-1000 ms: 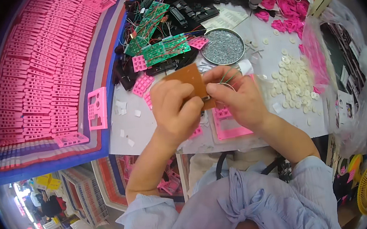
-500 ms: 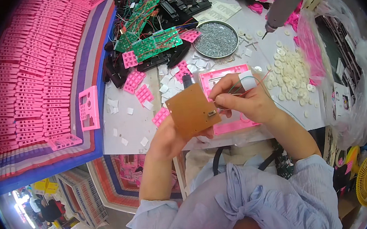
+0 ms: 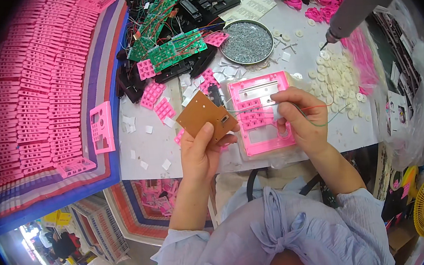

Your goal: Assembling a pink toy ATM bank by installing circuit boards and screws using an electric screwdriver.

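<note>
— So, what is seen at the far left?
— Pink plastic panels [image 3: 28,83] are stacked in rows. Next, a brown circuit board [image 3: 205,117] is gripped by the left hand [image 3: 201,151].
— And further right?
— A pink keypad housing [image 3: 262,112] is lain on the table [image 3: 147,149]; thin wires [image 3: 317,109] are pinched by the right hand [image 3: 300,119] over it.

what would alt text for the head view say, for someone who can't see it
Seen from above, a person's left hand holds a brown circuit board while the right hand pinches thin wires over a pink plastic frame on a white table. Around them lie green circuit boards, a dish of screws and stacked pink parts.
</note>
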### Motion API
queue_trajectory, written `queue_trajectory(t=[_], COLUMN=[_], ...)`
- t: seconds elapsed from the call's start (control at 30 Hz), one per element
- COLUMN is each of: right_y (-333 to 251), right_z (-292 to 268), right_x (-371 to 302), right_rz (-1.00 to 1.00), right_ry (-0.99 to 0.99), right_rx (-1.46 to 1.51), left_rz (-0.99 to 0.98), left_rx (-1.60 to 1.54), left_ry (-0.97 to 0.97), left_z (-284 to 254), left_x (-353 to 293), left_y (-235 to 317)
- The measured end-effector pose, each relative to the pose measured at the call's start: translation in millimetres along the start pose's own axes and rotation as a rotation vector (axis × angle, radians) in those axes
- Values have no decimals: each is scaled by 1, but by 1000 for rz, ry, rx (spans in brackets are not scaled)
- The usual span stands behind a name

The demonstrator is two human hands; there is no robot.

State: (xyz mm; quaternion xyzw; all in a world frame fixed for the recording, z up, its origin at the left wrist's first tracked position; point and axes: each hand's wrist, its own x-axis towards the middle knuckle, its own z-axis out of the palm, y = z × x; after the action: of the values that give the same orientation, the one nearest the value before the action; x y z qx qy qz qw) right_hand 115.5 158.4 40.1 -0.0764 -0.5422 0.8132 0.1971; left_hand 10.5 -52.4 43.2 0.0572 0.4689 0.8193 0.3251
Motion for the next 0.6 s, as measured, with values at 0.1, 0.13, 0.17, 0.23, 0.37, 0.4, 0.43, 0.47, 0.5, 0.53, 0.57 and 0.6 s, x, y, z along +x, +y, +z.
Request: queue_trajectory(t=[0.1, 0.13, 0.17, 0.23, 0.37, 0.4, 0.43, 0.47, 0.5, 0.53, 0.57, 0.6], right_y=[-2, -2, -2, -1, 12, 15, 17, 18, 18, 15, 8, 3], right_z=[1, 1, 0, 1, 3, 1, 0, -3, -4, -3, -2, 0], right_x=[0, 1, 2, 3, -2, -2, -3, -3, -2, -1, 1, 2], right_rz=[31, 74, 118, 195, 273, 279, 292, 305, 317, 344, 371, 398], right_ry=[10, 22, 33, 66, 70, 51, 49, 48, 47, 28, 10, -9], right_rx=[17, 49, 81, 141, 195, 194, 206, 219, 231, 223, 215, 207], left_rz=[9, 10, 2, -14, -20, -16, -12, -16, -19, -21, -8, 5], left_rx=[-90, -135, -189, -297, -443, -437, -430, -432, -433, -435, -419, -403], left_ry=[-50, -83, -104, -144, -189, -181, -173, -163, -153, -143, -167, -191], left_z=[-1, -1, -2, -2, -1, 0, -1, -1, -2, -2, -4, -5], left_x=[-4, -3, -3, -3, 0, 1, 2, 2, 3, 3, 4, 4], left_y=[-3, -5, -8, -13, -19, -19, -20, -20, -20, -19, -20, -21])
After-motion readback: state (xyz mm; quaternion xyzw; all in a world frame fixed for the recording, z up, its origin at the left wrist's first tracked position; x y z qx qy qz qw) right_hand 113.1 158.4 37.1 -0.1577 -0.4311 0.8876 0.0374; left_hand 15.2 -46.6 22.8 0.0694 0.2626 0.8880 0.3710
